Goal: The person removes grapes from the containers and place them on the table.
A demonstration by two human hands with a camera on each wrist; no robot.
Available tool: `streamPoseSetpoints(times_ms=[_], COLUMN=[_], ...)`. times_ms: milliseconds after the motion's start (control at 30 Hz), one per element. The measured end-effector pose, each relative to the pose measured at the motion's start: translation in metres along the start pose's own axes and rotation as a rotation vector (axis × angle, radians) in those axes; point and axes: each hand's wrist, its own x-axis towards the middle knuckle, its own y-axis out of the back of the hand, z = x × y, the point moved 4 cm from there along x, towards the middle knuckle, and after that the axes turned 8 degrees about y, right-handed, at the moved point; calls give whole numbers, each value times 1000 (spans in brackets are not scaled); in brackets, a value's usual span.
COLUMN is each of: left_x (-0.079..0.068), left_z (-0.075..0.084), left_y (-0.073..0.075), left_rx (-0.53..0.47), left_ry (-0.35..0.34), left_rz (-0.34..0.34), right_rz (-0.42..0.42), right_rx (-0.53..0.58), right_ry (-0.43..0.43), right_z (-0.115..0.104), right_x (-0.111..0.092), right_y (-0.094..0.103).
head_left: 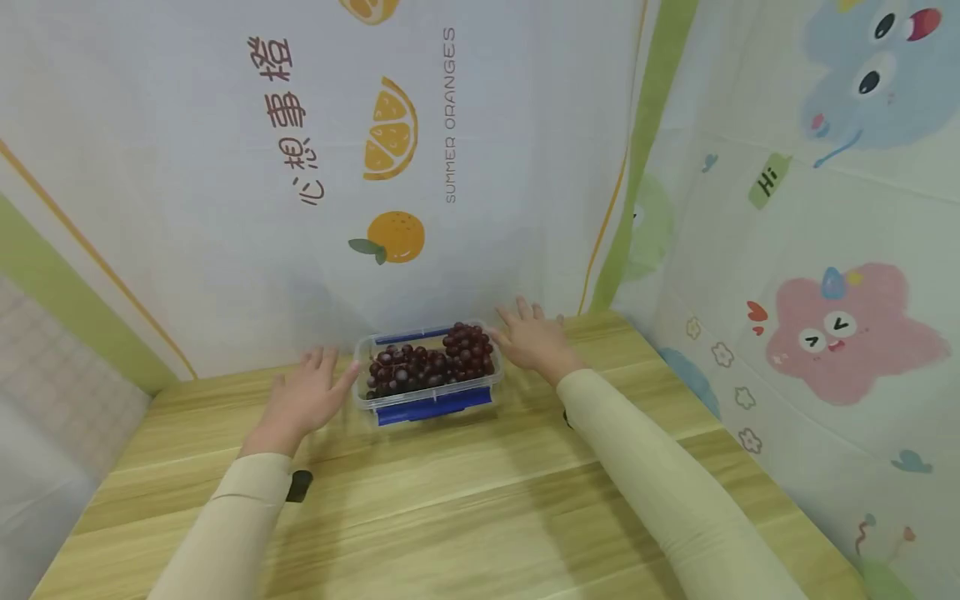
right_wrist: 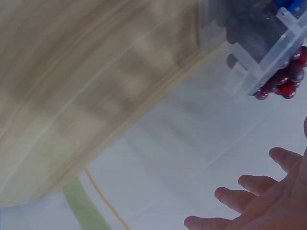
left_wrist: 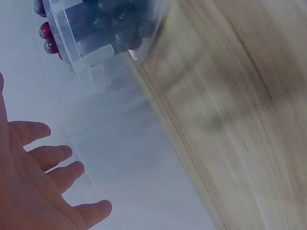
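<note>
A clear plastic container (head_left: 431,394) with blue clips (head_left: 435,406) stands near the back of the wooden table. Dark red grapes (head_left: 402,375) fill it, heaped higher at its right end. At its left end is my left hand (head_left: 303,398), fingers spread and thumb close to the rim. My right hand (head_left: 538,340) is beside the right end, fingers also spread, thumb near the corner. In the left wrist view, the left fingers (left_wrist: 67,176) are apart from the container's end. The right wrist view shows the right fingers (right_wrist: 235,197) likewise apart from it.
The wooden table (head_left: 450,517) runs back to a white cloth (head_left: 510,167) printed with oranges and lettering. Another cloth (head_left: 720,250) with cartoon figures hangs along the right side. A black band (head_left: 298,486) is at the left wrist.
</note>
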Motion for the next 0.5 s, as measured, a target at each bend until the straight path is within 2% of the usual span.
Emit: streamPoseSetpoints(times_ms=[133, 300, 500], left_x=[0, 0, 3], left_z=[4, 7, 5], left_y=[-4, -11, -28], left_rx=[-1, -33, -80], left_ry=[-10, -18, -15], left_rz=[-6, -30, -41], right_rz=[-11, -64, -103], right_rx=[60, 117, 70], right_ry=[17, 69, 122], right_z=[-12, -30, -46], right_x=[1, 5, 8], right_y=[5, 7, 2])
